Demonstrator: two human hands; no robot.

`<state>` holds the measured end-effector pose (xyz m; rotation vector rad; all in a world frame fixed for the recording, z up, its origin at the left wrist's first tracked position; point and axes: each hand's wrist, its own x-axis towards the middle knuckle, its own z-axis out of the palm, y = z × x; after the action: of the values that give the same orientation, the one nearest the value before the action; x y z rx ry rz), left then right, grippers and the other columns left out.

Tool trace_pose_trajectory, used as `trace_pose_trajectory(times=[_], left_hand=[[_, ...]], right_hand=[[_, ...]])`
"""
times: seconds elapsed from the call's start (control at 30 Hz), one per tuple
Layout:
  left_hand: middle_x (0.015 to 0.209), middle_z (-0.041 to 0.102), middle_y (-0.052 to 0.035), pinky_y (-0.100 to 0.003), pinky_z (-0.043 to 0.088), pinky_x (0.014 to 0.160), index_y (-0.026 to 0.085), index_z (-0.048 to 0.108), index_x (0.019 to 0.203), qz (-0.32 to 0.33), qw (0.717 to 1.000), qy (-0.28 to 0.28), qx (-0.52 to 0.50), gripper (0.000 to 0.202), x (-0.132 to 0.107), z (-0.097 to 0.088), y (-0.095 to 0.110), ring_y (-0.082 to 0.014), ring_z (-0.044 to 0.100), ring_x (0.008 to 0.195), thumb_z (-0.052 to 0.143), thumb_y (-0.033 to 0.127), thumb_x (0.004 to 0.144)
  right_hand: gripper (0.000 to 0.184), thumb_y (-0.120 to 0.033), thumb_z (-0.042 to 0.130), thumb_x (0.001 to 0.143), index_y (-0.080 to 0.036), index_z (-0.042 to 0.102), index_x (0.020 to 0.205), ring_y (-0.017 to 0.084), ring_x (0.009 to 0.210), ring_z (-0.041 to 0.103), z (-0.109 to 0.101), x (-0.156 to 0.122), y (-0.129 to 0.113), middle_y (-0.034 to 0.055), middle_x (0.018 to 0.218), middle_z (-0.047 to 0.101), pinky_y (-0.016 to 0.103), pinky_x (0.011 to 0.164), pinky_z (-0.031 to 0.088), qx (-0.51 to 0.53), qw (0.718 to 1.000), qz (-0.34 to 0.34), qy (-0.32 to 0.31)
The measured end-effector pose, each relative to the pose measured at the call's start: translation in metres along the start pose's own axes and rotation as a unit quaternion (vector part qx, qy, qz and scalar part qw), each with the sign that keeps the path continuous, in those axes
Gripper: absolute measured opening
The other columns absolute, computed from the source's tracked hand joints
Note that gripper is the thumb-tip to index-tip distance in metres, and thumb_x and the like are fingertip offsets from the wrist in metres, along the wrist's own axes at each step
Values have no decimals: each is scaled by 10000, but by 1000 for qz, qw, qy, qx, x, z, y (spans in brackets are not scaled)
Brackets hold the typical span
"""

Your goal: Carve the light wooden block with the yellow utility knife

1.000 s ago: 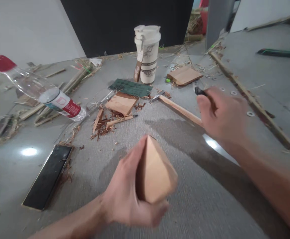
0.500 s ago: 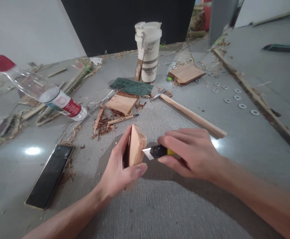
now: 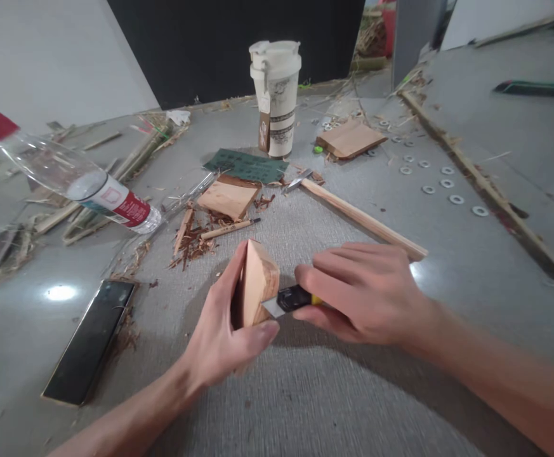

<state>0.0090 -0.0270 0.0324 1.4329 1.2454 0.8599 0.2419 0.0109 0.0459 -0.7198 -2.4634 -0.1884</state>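
Note:
My left hand (image 3: pixel 224 317) grips a pale wooden block (image 3: pixel 256 279) on edge, thumb at its lower end and fingers along its far side. In my right hand (image 3: pixel 362 292) is a black and yellow utility knife (image 3: pixel 294 298). Its bare blade (image 3: pixel 273 308) lies against the lower right edge of the block, close to my left thumb. Just beyond the block are a pencil (image 3: pixel 229 229), brown wood shavings (image 3: pixel 193 244) and a flat piece of wood (image 3: pixel 229 195). A tool with a wooden handle (image 3: pixel 362 219) and a metal head lies past my right hand.
A white lidded cup (image 3: pixel 277 101) stands at the back beside green sandpaper (image 3: pixel 245 166). To the left are a tilted plastic bottle (image 3: pixel 77 181) and a phone (image 3: pixel 89 343). Several washers (image 3: pixel 447 183), another wood piece (image 3: pixel 350 138) and a long strip (image 3: pixel 486 184) lie right.
The knife has moved left and slightly down, so its blade now meets the block's lower edge. My left hand keeps its hold on the block. The whole view has shifted slightly.

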Motion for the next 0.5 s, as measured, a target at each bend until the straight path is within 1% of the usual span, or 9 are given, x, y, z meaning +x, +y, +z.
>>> trace_pose_trajectory(times=[0.07,0.1,0.17,0.2,0.23,0.3,0.37,0.43,0.5], left_hand=[[1230,724,-93,-523,586,951,208,421,1604,11,1000,-10,7,933,-4,2,0,-340,673,1085,681,494,755],[1281,716,-107,-541,584,981,211,391,1623,28,999,-19,20,954,-7,5,-1,-354,680,1121,684,483,757],[1431,660,-150,-591,552,1069,220,314,1662,83,993,-50,73,1083,-15,12,-3,-406,662,1243,756,457,703],[1505,615,-172,-611,527,1111,227,276,1678,112,986,-72,105,1181,-19,16,-4,-438,633,1309,813,444,648],[1568,566,-184,-622,504,1145,243,247,1689,128,980,-93,125,1258,-21,19,-5,-460,599,1364,853,442,605],[1612,527,-181,-615,495,1165,269,232,1697,120,980,-106,120,1295,-22,21,-6,-467,571,1406,873,476,591],[1594,542,-191,-619,482,1172,233,265,1687,95,990,-58,90,1245,-16,17,-8,-464,573,1399,839,523,621],[1583,551,-194,-631,443,1196,196,294,1673,65,996,2,67,1190,-8,10,-10,-458,551,1414,803,550,657],[1587,553,-177,-642,410,1213,198,315,1663,45,997,33,53,1146,-1,3,-11,-449,522,1438,783,560,683]], right_hand=[[460,-556,422,1123,-215,636,901,136,584,474,-3,0,5,-31,674,569,331,576,315,-27,999,-13,15],[429,-539,446,1120,-217,641,914,133,583,476,-5,-1,11,-32,676,576,324,570,315,-40,999,5,26],[351,-467,500,1111,-214,643,913,119,563,460,-8,-5,29,-35,660,569,305,546,299,-70,991,92,62],[320,-417,510,1110,-209,639,903,108,524,410,-9,-7,39,-44,628,532,298,522,272,-98,977,167,90],[329,-411,521,1102,-210,624,863,104,493,349,-9,-9,49,-56,583,461,301,512,259,-115,965,201,120],[379,-426,456,1115,-231,579,814,127,522,351,-7,-14,64,-50,578,399,309,546,299,-105,947,276,128],[373,-447,457,1106,-236,575,823,127,499,366,-3,-16,66,-59,558,385,304,540,315,-60,953,276,114],[355,-458,469,1099,-225,599,865,119,469,384,2,-16,59,-66,552,417,292,516,310,-18,967,241,85],[363,-469,457,1108,-210,627,919,117,471,422,6,-15,49,-59,581,490,287,507,304,10,977,205,50]])
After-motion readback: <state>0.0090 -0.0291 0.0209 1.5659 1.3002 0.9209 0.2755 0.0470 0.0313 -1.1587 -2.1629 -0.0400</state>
